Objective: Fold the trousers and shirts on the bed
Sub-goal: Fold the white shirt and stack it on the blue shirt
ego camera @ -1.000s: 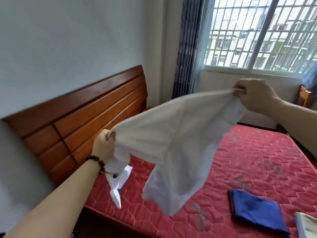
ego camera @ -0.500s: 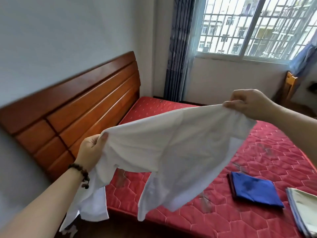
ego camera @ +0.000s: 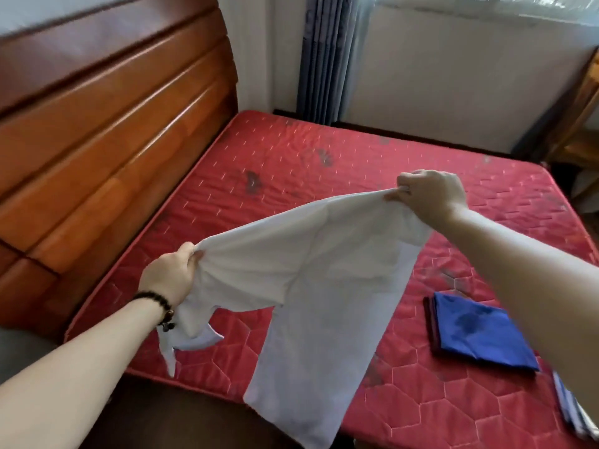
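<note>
The white shirt (ego camera: 311,273) hangs in the air over the near edge of the bed (ego camera: 291,157), stretched between the person's two hands, and it reads as thin, light and quite limp: the span between the grips sags, the body drops in a loose panel and a sleeve with its cuff dangles below the left wrist. The left hand (ego camera: 168,278) has its fingers curled tight round a bunched corner of cloth; the right hand (ego camera: 428,192) pinches the far top edge between thumb and curled fingers. Cloth this soft will likely not keep any shape by itself, so holding it at the shoulder seams or top corners, as now, seems the sound choice, and laying it flat should come before any crease. The red mattress offers broad open room toward the headboard (ego camera: 107,124) and the middle. To the right lies a folded blue garment (ego camera: 479,335), with another folded piece (ego camera: 573,413) just past it at the frame's edge, so the shirt is best spread left of those, away from the near edge where the hem overhangs
</note>
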